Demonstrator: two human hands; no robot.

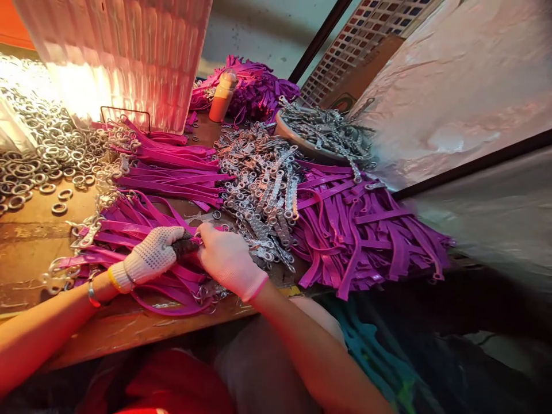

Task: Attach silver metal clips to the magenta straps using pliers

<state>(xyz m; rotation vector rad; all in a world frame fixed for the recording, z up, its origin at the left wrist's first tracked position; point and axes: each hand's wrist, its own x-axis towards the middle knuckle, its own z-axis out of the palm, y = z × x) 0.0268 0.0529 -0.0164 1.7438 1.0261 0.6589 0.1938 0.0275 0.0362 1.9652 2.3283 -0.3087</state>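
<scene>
Working in knit gloves (224,247), probably worn to spare the fingers from metal edges, a person is leaning toward a crowded desk (30,238) in the lower half of the frame. The left hand (154,254) is gripping a dark piece (184,246) in curled fingers, apparently steadying it, while the right hand (230,260) is meeting it from the opposite side; its own fingers are hiding the contact, so the picture is not showing whether that grip is also holding the piece. The dark piece is sitting between the two hands, left of the frame's centre, above purple straps (125,227) whose metal-fitted ends are mostly pointing left, perhaps for order. Metal links (263,184) are heaping up at the centre, and a second strap pile (362,236) is filling the right of the frame, both seemingly lying there for easy reach. In the upper right, a bowl (297,140) is containing braided metal pieces (323,123), likely to stop them spilling. Silver rings (77,138) are covering the upper left, where a ribbed sheet (125,46) is standing on edge against bright light, possibly as a screen, and an orange bottle (223,95) is standing at upper centre
</scene>
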